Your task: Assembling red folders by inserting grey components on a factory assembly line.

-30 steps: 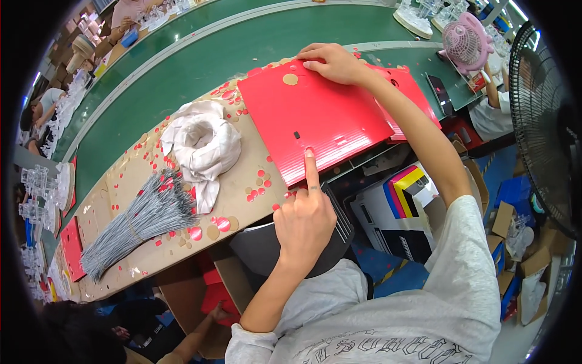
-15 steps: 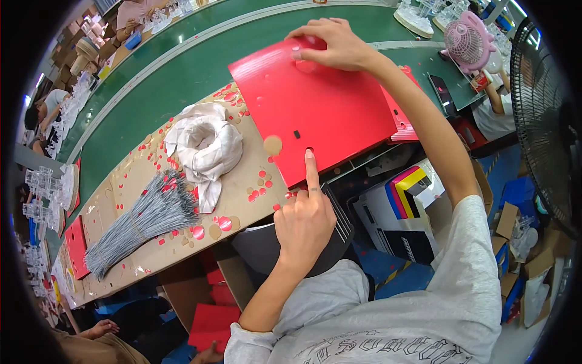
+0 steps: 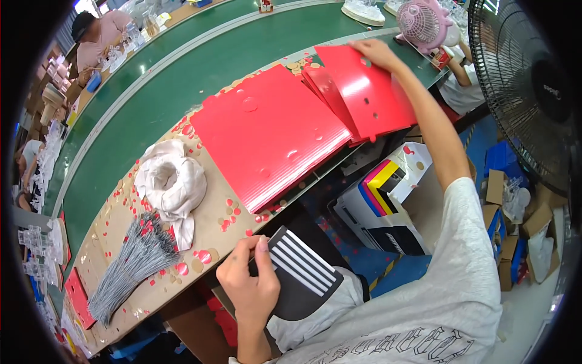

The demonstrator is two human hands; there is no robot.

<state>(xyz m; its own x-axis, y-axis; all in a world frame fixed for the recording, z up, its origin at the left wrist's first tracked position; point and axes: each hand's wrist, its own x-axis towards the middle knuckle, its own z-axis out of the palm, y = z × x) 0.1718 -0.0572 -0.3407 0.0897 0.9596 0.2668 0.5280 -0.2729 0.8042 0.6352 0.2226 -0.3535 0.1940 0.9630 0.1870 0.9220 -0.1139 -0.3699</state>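
Observation:
My right hand (image 3: 379,54) grips the top edge of a bent red plastic sheet (image 3: 357,85) with small holes, standing tilted at the right end of the table. Beside it lies a stack of red sheets (image 3: 273,127) with round cut marks. Above my lap, my left hand (image 3: 248,273) is closed, thumb against the curled fingers; whatever they hold, if anything, cannot be made out. Near it a dark flat piece with white stripes (image 3: 306,267) rests on my lap.
A rolled white cloth (image 3: 170,182) and a bundle of grey wire ties (image 3: 133,267) lie on the brown-covered table (image 3: 212,182) among red and tan discs. Beyond runs a green conveyor (image 3: 200,67). A black fan (image 3: 533,91) and a white box (image 3: 382,212) stand right.
My right hand has carried a red sheet rightward off the stack. My left hand, whose index finger was pressing near a hole in the sheet, has drawn back and closed.

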